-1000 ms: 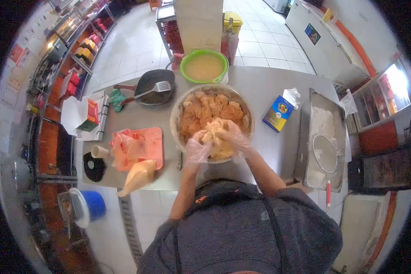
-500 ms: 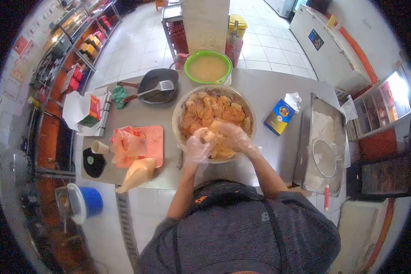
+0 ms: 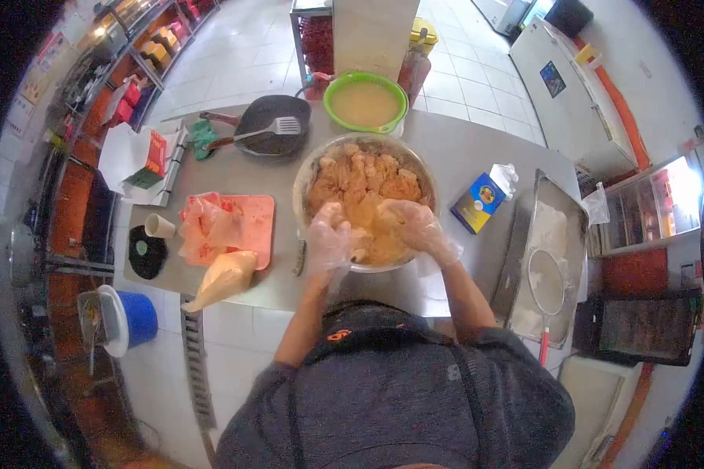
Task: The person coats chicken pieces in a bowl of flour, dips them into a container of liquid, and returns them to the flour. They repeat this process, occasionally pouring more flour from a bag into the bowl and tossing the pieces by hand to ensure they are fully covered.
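A large round metal bowl (image 3: 299, 195) stands on the steel table, filled with coated, orange-brown meat pieces (image 3: 368, 176) and wet batter at its near side. My left hand (image 3: 330, 238), in a clear plastic glove, is over the bowl's near left part, its fingers curled round something I cannot make out. My right hand (image 3: 414, 227), gloved too, is over the right part, fingers bent down toward the batter; what it may hold is not clear.
Behind the bowl is a green basin (image 3: 365, 103) of cloudy liquid. Left are a black pan (image 3: 270, 141) with a spatula, a pink tray (image 3: 262, 227), a piping bag (image 3: 225, 277) and a paper cup (image 3: 159, 227). Right are a blue-yellow box (image 3: 479, 203) and a flour tray (image 3: 555, 195) with a strainer (image 3: 546, 281).
My hands have moved apart: the left went leftward, the right a little to the right. The camera view has shifted slightly.
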A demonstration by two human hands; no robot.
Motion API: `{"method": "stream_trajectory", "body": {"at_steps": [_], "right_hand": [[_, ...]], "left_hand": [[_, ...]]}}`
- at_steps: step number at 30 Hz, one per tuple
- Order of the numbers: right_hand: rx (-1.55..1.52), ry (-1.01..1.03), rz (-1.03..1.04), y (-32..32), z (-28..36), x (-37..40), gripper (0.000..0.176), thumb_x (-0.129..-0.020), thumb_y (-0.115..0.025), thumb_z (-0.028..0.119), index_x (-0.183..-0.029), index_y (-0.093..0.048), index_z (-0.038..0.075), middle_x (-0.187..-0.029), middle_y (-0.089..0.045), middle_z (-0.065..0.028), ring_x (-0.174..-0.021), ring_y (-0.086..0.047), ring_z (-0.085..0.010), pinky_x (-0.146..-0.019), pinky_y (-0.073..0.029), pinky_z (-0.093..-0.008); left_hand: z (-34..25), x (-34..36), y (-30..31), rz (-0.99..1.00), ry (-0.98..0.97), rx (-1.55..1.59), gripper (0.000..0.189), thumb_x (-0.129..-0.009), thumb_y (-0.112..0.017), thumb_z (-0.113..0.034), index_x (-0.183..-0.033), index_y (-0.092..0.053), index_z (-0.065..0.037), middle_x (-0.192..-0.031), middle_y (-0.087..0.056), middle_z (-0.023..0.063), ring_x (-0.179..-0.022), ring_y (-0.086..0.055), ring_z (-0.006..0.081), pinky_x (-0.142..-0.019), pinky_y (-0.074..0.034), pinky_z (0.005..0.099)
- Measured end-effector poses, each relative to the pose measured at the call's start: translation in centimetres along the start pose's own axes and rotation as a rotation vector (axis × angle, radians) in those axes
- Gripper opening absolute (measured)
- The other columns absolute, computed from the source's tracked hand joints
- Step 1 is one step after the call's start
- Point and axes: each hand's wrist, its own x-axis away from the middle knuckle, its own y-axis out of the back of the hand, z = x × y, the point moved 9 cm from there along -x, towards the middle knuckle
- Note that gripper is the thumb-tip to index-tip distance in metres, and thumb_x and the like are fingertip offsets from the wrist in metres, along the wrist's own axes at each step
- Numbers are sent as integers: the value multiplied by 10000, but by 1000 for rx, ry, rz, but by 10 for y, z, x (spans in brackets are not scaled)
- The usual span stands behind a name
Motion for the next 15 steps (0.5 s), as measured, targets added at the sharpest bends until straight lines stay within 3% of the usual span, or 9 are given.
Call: {"method": "stream_trajectory", "body": {"at_steps": [1, 2, 4, 5, 7, 9, 10, 13, 15], "right_hand": [[3, -2, 0, 7, 1, -5, 380, -885, -648, 249, -1250, -659, 145, -1200, -684, -144, -1119, -652, -307, -984, -500, -396], [-40, -16, 1, 20, 6, -14, 382, -883, -644, 249, -1248, -661, 138, -1208, -682, -144, -1119, -654, -294, -988, -497, -390], [-70, -9, 5, 48, 19, -38, 384, -881, -640, 249, -1246, -663, 132, -1217, -679, -145, -1120, -657, -281, -992, -495, -385], [-13, -17, -37, 67, 24, -50, 392, -875, -645, 258, -1241, -662, 121, -1213, -681, -149, -1124, -654, -278, -989, -495, -382], [52, -9, -82, 91, 26, -81, 400, -869, -650, 267, -1237, -661, 109, -1209, -682, -153, -1128, -650, -275, -986, -494, -380], [224, 312, -302, 118, 51, -105, 424, -860, -664, 317, -1211, -664, 79, -1158, -696, -166, -1089, -658, -294, -961, -499, -389], [229, 320, -295, 124, 60, -119, 424, -860, -664, 317, -1211, -664, 79, -1158, -696, -166, -1089, -658, -294, -961, -499, -389], [56, 180, -336, 147, 78, -172, 443, -861, -670, 362, -1188, -666, 63, -1111, -703, -175, -1040, -665, -320, -929, -504, -406], [104, -43, -85, 130, 65, -216, 604, -805, -727, 466, -1261, -608, 88, -1233, -638, -187, -1178, -593, -353, -990, -473, -437]], "left_hand": [[-4, 1, -4, 66, 7, -188, 363, -818, -696, -179, -1135, -620, -19, -1090, -671, 211, -1030, -651, 363, -903, -522, 433], [-11, 1, -3, 59, 4, -182, 363, -818, -696, -179, -1135, -620, -19, -1090, -671, 211, -1030, -651, 363, -903, -522, 433], [-17, 9, -37, 441, 2, -628, 333, -850, -646, -293, -1071, -638, -45, -1061, -671, 220, -1018, -643, 400, -874, -526, 468], [-22, 11, -31, 400, 91, -587, 310, -853, -616, -316, -1021, -664, -60, -1017, -685, 198, -1004, -656, 377, -858, -532, 461], [-18, 17, -33, 335, 24, -610, 279, -846, -621, -297, -989, -671, -63, -993, -688, 191, -972, -664, 369, -839, -535, 462], [-32, 17, -28, 252, -60, -663, 223, -823, -637, -266, -915, -672, -66, -927, -690, 177, -887, -673, 359, -785, -536, 471], [-26, 19, -29, 244, -53, -657, 223, -823, -637, -266, -915, -672, -66, -927, -690, 177, -887, -673, 359, -785, -536, 471], [-30, 19, -28, 129, -191, -666, 210, -820, -639, -248, -908, -657, -58, -896, -682, 168, -842, -667, 366, -761, -533, 480], [-31, 16, -24, 143, -51, -667, 196, -825, -632, -230, -904, -649, -51, -891, -675, 165, -843, -665, 361, -752, -528, 483]]}}
